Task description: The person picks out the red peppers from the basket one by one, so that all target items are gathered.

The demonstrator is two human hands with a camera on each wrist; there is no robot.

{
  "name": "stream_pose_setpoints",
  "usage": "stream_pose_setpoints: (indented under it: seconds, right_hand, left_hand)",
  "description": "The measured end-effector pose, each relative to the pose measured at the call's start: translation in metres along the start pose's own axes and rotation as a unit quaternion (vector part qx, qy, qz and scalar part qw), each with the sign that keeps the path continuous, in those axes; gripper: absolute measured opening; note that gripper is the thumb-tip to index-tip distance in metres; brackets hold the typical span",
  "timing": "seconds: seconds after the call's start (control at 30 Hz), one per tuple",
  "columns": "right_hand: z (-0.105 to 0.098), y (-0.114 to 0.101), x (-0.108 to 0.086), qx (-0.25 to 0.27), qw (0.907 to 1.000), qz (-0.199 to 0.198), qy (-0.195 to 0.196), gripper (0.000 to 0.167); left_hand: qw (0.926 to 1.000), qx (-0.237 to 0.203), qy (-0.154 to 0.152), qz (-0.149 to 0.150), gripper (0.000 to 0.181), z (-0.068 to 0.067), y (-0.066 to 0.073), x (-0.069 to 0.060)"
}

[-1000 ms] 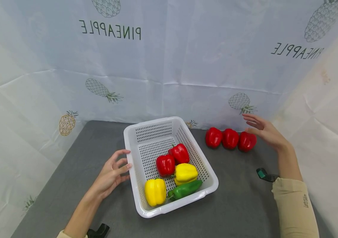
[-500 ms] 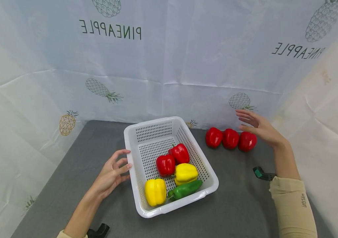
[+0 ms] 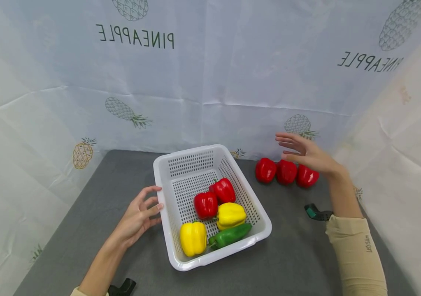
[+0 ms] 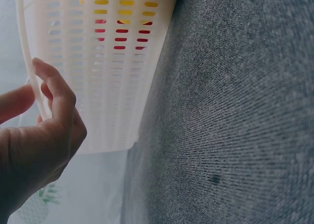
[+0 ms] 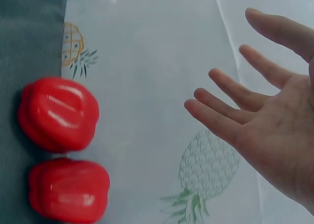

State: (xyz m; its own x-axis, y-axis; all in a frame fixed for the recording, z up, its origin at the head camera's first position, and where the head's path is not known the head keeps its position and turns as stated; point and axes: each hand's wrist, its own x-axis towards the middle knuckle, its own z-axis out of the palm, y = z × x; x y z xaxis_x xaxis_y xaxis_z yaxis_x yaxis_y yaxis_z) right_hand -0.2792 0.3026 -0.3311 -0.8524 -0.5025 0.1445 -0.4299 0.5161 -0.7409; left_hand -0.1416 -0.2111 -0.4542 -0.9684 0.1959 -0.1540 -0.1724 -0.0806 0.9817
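Observation:
My left hand [image 3: 136,220] grips the left rim of a white plastic basket [image 3: 240,245]; in the left wrist view the thumb and fingers of that hand [image 4: 44,131] pinch the rim. Inside lie two red peppers [image 3: 205,205] [image 3: 223,190], two yellow peppers [image 3: 193,239] [image 3: 231,215] and a long green pepper [image 3: 230,236]. Three red peppers [image 3: 265,170] [image 3: 286,172] [image 3: 307,176] stand in a row right of the basket. Above that row hovers my right hand [image 3: 308,154], fingers extended and holding nothing, as the right wrist view shows of the hand [image 5: 274,111] too.
The dark grey table [image 3: 288,255] carries the basket and the row of peppers. Behind it and at both sides hangs a pale cloth [image 3: 225,65] printed with pineapples. A black wrist strap part [image 3: 317,213] shows by my right wrist.
My right hand has moved left from over the rightmost red pepper to over the middle and right ones. My left hand and the basket have stayed in place.

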Motion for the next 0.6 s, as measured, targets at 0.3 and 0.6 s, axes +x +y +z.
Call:
stream_pose_setpoints:
  seconds: [0.3,0.6]
  right_hand:
    - [0.015,-0.017,0.013,0.024,0.9993,-0.006,-0.027,0.070]
    - [0.034,-0.033,0.031,0.026,0.9975,-0.031,-0.058,0.068]
  left_hand:
    - [1.0000,0.000,-0.004,0.008,0.067,-0.001,0.000,0.000]
    - [1.0000,0.003,0.003,0.002,0.066,0.001,-0.002,0.001]
